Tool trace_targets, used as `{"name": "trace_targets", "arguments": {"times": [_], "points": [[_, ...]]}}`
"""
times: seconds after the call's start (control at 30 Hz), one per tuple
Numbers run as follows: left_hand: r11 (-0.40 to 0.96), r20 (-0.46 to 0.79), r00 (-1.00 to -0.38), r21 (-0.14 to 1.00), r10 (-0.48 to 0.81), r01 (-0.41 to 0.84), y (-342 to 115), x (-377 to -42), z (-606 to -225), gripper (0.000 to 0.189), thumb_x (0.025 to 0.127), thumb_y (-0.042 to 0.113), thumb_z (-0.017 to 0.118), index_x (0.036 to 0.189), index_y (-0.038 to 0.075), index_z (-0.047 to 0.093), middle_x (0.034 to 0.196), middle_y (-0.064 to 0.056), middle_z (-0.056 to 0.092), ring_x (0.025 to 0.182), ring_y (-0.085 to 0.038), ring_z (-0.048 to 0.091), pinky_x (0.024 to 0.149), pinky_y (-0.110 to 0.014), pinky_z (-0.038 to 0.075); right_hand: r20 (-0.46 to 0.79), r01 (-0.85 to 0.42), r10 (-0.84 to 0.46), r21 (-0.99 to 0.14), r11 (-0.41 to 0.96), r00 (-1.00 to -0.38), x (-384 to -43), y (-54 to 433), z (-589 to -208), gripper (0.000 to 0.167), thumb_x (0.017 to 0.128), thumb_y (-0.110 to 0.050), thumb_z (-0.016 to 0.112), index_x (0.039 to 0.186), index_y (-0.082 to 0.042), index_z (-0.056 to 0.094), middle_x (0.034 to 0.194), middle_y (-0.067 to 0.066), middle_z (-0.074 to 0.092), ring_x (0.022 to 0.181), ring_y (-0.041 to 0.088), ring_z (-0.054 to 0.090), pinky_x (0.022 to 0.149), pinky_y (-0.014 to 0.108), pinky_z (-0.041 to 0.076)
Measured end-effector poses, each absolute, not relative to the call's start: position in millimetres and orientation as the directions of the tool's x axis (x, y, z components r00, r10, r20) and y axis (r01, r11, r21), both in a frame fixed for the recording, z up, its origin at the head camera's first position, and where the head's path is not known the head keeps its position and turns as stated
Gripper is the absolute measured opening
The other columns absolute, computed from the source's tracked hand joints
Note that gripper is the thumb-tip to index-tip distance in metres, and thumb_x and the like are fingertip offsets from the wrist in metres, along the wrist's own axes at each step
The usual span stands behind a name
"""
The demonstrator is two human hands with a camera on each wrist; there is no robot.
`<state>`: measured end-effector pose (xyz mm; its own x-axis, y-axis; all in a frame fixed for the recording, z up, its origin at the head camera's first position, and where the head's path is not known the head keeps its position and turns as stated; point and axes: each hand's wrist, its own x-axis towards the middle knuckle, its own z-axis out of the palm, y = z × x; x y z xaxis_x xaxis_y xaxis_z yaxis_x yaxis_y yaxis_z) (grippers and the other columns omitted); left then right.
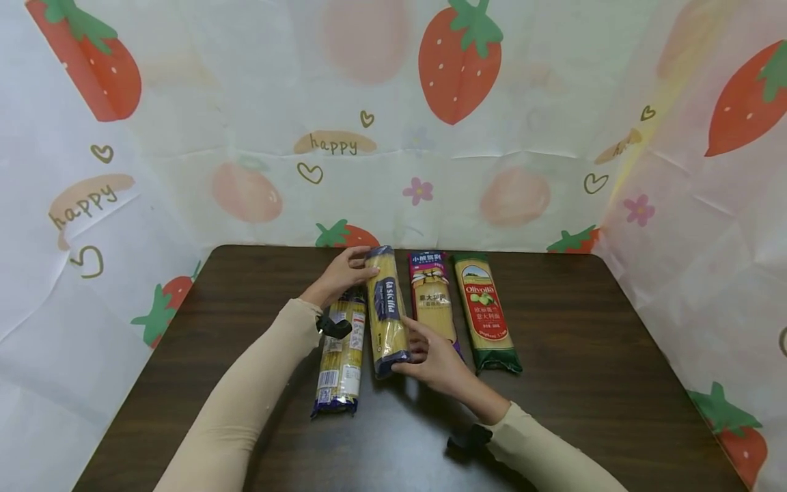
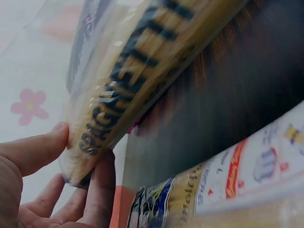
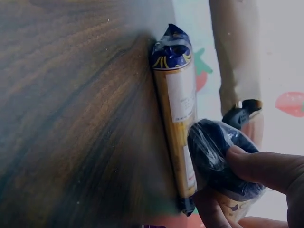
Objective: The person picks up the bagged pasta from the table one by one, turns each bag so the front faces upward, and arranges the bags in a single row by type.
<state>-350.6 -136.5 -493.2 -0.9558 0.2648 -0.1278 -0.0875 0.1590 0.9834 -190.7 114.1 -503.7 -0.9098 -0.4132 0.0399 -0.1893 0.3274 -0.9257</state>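
A blue-and-clear spaghetti pack [image 1: 387,307] is held between my two hands, tilted slightly. My left hand [image 1: 344,275] pinches its far end; in the left wrist view the thumb and fingers grip the tapered tip below the word SPAGHETTI. My right hand [image 1: 439,362] grips the near end, thumb on the dark blue wrapper [image 3: 216,159] in the right wrist view. Both wrist views show the pack raised off the table. Left of it lies another pasta pack [image 1: 341,355], label and barcode up, its far end hidden by my left hand and wrist.
Right of the held pack lie a purple-ended pasta pack [image 1: 432,294], partly behind my right hand, and a green-and-red Olivoila pack [image 1: 486,311]. All rest on a dark wooden table [image 1: 572,383]. A strawberry-printed sheet [image 1: 393,191] stands behind and at both sides.
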Motion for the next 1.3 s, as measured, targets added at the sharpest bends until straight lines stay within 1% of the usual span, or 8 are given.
{"name": "trace_targets", "arguments": {"times": [0.1,0.23,0.33,0.47,0.67,0.97,1.17,1.3], "points": [[0.180,-0.109,-0.958,0.982,0.266,-0.062,-132,-354,-495,0.075,0.105,0.019,0.074,0.168,0.011,0.034,0.166,-0.024,0.040,0.144,-0.040,0.052,0.116,-0.052,0.048,0.031,-0.178,-0.396,-0.923,0.340,-0.918,-192,111,-505,0.090,0.089,-0.006,0.089,0.165,-0.004,0.041,0.142,0.024,0.064,0.120,0.038,0.071,0.094,0.037,0.063],[0.218,-0.098,-0.955,0.975,0.281,-0.036,-130,-357,-499,0.077,0.106,0.021,0.073,0.170,0.011,0.031,0.171,-0.023,0.033,0.154,-0.038,0.040,0.120,-0.054,0.043,0.002,-0.154,-0.378,-0.916,0.371,-0.926,-195,108,-506,0.090,0.090,-0.008,0.089,0.166,-0.006,0.041,0.144,0.023,0.063,0.121,0.037,0.070,0.094,0.039,0.063],[0.237,-0.106,-0.953,0.971,0.284,-0.037,-130,-360,-499,0.078,0.106,0.022,0.072,0.170,0.011,0.029,0.173,-0.022,0.029,0.159,-0.038,0.031,0.123,-0.058,0.038,-0.012,-0.150,-0.370,-0.902,0.405,-0.929,-199,105,-507,0.090,0.090,-0.009,0.089,0.166,-0.007,0.041,0.147,0.025,0.061,0.124,0.039,0.068,0.097,0.043,0.062],[0.255,-0.115,-0.951,0.966,0.287,-0.040,-129,-363,-500,0.079,0.106,0.021,0.072,0.171,0.012,0.028,0.174,-0.021,0.026,0.161,-0.038,0.027,0.125,-0.060,0.033,-0.017,-0.153,-0.367,-0.891,0.428,-0.930,-203,102,-508,0.090,0.090,-0.009,0.089,0.165,-0.005,0.041,0.148,0.028,0.059,0.125,0.042,0.066,0.100,0.048,0.060],[0.293,-0.121,-0.954,0.955,0.275,-0.037,-127,-369,-504,0.080,0.106,0.023,0.073,0.172,0.014,0.028,0.175,-0.019,0.025,0.162,-0.036,0.024,0.127,-0.061,0.029,-0.013,-0.176,-0.379,-0.870,0.460,-0.925,-208,100,-511,0.090,0.091,-0.010,0.089,0.165,-0.003,0.039,0.145,0.026,0.061,0.124,0.042,0.067,0.100,0.048,0.060],[0.325,-0.134,-0.950,0.945,0.282,-0.037,-128,-374,-513,0.082,0.107,0.025,0.072,0.173,0.015,0.024,0.178,-0.015,0.021,0.164,-0.033,0.020,0.128,-0.061,0.027,-0.044,-0.161,-0.389,-0.864,0.477,-0.920,-213,97,-516,0.090,0.092,-0.009,0.088,0.166,0.000,0.037,0.145,0.026,0.060,0.125,0.041,0.067,0.100,0.046,0.060],[0.329,-0.153,-0.934,0.943,0.324,-0.040,-128,-373,-513,0.083,0.108,0.017,0.069,0.174,0.016,0.019,0.178,-0.016,0.018,0.162,-0.039,0.024,0.127,-0.061,0.030,-0.049,-0.161,-0.385,-0.855,0.492,-0.921,-216,97,-519,0.089,0.091,-0.008,0.088,0.164,0.004,0.037,0.139,0.025,0.063,0.121,0.040,0.068,0.098,0.044,0.061],[0.346,-0.171,-0.928,0.937,0.332,-0.049,-128,-374,-516,0.083,0.108,0.016,0.069,0.174,0.016,0.019,0.178,-0.018,0.017,0.159,-0.044,0.028,0.126,-0.060,0.032,-0.066,-0.152,-0.384,-0.847,0.509,-0.921,-217,96,-518,0.089,0.092,-0.010,0.088,0.164,0.003,0.037,0.140,0.024,0.062,0.121,0.039,0.068,0.098,0.044,0.061]]}}
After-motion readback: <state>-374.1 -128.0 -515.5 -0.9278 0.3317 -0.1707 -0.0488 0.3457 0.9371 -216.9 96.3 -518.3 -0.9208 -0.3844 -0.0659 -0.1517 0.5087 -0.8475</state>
